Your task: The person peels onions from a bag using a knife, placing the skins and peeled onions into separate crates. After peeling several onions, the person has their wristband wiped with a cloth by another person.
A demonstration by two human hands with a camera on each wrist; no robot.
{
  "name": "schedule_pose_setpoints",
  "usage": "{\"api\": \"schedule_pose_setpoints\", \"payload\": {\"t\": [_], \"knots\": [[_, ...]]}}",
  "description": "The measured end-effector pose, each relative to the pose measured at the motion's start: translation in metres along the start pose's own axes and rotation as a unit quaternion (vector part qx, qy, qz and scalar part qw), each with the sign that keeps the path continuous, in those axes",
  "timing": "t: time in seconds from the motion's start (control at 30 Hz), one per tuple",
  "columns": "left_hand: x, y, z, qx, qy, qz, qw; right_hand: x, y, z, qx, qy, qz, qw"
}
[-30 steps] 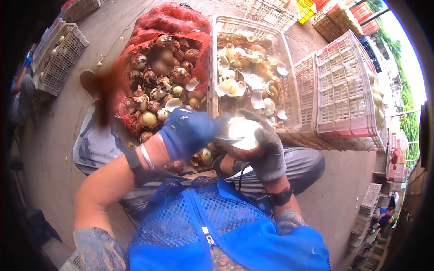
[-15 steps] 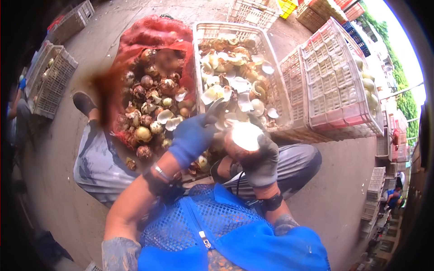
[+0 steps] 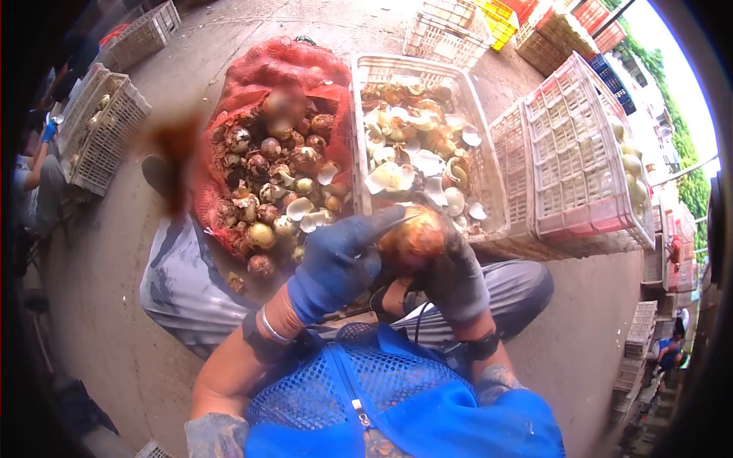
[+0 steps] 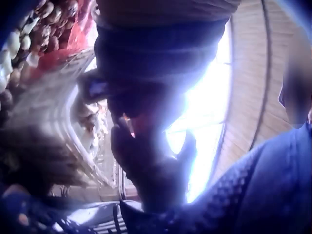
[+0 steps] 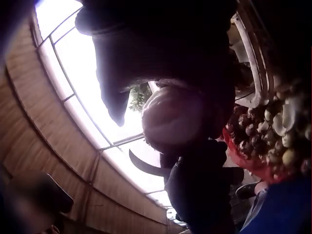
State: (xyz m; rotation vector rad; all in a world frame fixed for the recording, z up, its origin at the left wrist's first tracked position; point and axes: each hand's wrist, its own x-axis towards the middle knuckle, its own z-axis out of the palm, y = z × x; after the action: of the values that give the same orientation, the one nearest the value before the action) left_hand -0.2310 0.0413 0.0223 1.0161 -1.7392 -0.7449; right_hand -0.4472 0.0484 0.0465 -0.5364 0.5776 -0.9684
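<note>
In the head view the left hand (image 3: 334, 263), in a blue glove, grips a small knife at the onion's left side. Its curved blade (image 5: 145, 165) shows in the right wrist view, just below the onion (image 5: 173, 119). The right hand (image 3: 460, 282), in a dark grey glove, holds this onion (image 3: 418, 235) with brown skin facing up. Both hands are close together in front of the lap. Backlight darkens the gloves in the wrist views, and the knife's handle is hidden in the left fist.
A red mesh bag (image 3: 210, 172) of onions lies open ahead on the left. Beside it stands a pale crate (image 3: 489, 164) with peeled skins. Stacked crates (image 3: 569, 153) rise to the right. Another person (image 3: 38, 172) sits at the far left by a crate (image 3: 103, 164).
The onion has been turned: its bright white side faced the camera before, and brown skin faces up now. The left hand has moved closer against the onion.
</note>
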Motion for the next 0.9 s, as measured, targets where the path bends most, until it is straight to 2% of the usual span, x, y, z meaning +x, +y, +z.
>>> {"api": "schedule_pose_setpoints", "payload": {"t": [0.03,0.07,0.1,0.13,0.17,0.2,0.23,0.27,0.33,0.47,0.5,0.53,0.57,0.6,0.63,0.67,0.73,0.77,0.8,0.83,0.87,0.9], "knots": [[-0.003,0.006,0.0,-0.005,-0.002,-0.003,1.0,-0.002,0.005,-0.001,-0.119,0.009,-0.027,0.992],[-0.006,0.014,0.0,-0.087,0.002,-0.081,0.993,-0.004,0.01,-0.001,-0.236,0.016,-0.053,0.97],[-0.009,0.018,0.0,-0.167,0.005,-0.159,0.973,-0.005,0.014,-0.003,-0.349,0.022,-0.079,0.934],[-0.012,0.018,-0.003,-0.168,0.003,-0.16,0.973,-0.005,0.018,-0.005,-0.457,0.027,-0.102,0.883],[-0.015,0.016,-0.008,-0.028,0.011,-0.121,0.992,-0.005,0.023,-0.008,-0.557,0.031,-0.125,0.82],[-0.019,0.014,-0.014,0.113,0.02,-0.079,0.99,-0.005,0.027,-0.013,-0.65,0.034,-0.144,0.745],[-0.024,0.013,-0.018,0.173,0.006,-0.051,0.984,0.001,0.032,-0.028,-0.404,0.026,-0.083,0.911],[-0.024,0.019,-0.02,0.173,0.008,-0.052,0.984,-0.001,0.035,-0.037,-0.404,0.025,-0.082,0.911],[-0.024,0.031,-0.026,0.216,-0.051,-0.051,0.974,0.0,0.035,-0.036,-0.394,0.043,-0.064,0.916],[-0.034,0.014,-0.02,0.234,-0.036,-0.015,0.972,0.004,0.035,-0.031,-0.381,0.063,-0.035,0.922],[-0.034,0.011,-0.019,0.266,-0.056,-0.006,0.962,0.005,0.034,-0.028,-0.145,0.069,-0.015,0.987],[-0.035,0.007,-0.017,0.298,-0.078,0.003,0.951,0.005,0.034,-0.025,0.1,0.071,0.006,0.992],[-0.035,-0.001,-0.013,0.299,-0.077,-0.001,0.951,0.005,0.037,-0.024,0.101,0.07,0.01,0.992],[-0.036,-0.011,-0.01,0.316,-0.07,0.008,0.946,0.003,0.041,-0.023,-0.145,0.021,-0.068,0.987],[-0.035,-0.019,-0.008,0.333,-0.061,0.017,0.941,0.003,0.045,-0.021,-0.379,-0.034,-0.142,0.914],[-0.033,-0.023,-0.01,0.335,-0.058,0.013,0.94,0.005,0.047,-0.02,-0.379,-0.039,-0.14,0.914],[-0.029,-0.03,-0.011,0.309,-0.089,0.034,0.946,0.006,0.055,-0.019,-0.296,0.03,-0.015,0.955],[-0.035,-0.049,-0.008,0.339,-0.081,0.085,0.933,0.004,0.059,-0.02,-0.249,0.068,0.049,0.965],[-0.029,-0.051,-0.01,0.362,-0.058,0.141,0.919,0.0,0.061,-0.029,-0.246,0.072,0.054,0.965],[-0.024,-0.053,-0.012,0.366,-0.054,0.179,0.911,-0.004,0.06,-0.042,-0.09,-0.034,0.131,0.987],[-0.019,-0.055,-0.012,0.371,-0.047,0.219,0.901,-0.005,0.059,-0.05,0.069,-0.141,0.199,0.968],[-0.021,-0.061,-0.012,0.372,-0.051,0.237,0.896,-0.002,0.051,-0.044,0.067,-0.14,0.195,0.968]]}}
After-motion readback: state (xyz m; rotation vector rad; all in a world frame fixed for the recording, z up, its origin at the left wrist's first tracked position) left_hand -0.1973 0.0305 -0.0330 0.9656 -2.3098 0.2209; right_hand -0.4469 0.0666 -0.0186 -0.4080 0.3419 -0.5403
